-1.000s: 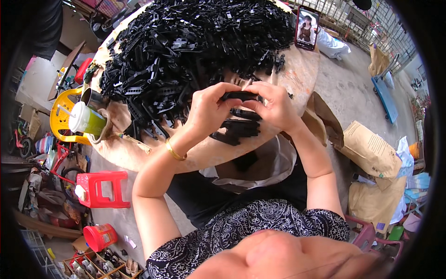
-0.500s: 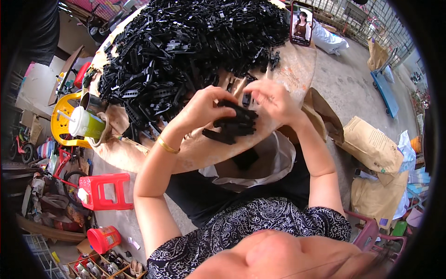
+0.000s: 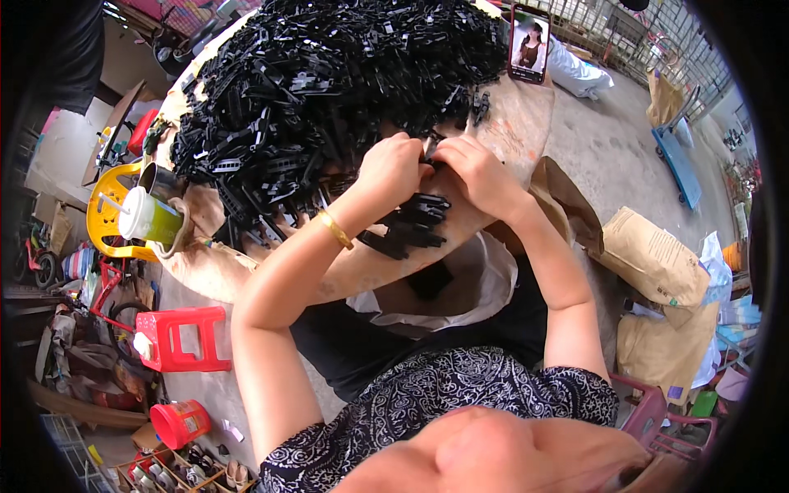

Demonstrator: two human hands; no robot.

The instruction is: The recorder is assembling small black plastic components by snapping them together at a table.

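A big heap of small black plastic pieces [image 3: 271, 90] covers most of the round table [image 3: 514, 123]. My left hand [image 3: 396, 168], with a gold bangle on its wrist, is at the heap's near edge, fingers bent in a pinch. Facing it, fingertips almost meeting, my right hand [image 3: 477, 171] is closed the same way. Between the fingertips shows a small black plastic piece [image 3: 431, 161], mostly covered by the fingers. Just below, by the table's near edge, a small row of black plastic pieces [image 3: 417, 222] lies side by side.
A phone [image 3: 530, 45] stands at the table's far right. To the left are a lidded cup with a straw [image 3: 152, 215], a yellow chair [image 3: 103, 215] and a red stool [image 3: 185, 338]. An open white sack [image 3: 485, 296] sits below the table edge; brown paper sacks [image 3: 653, 255] lie right.
My left hand has left the row of black pieces and moved up and right to meet my right hand. The row now lies uncovered on the table.
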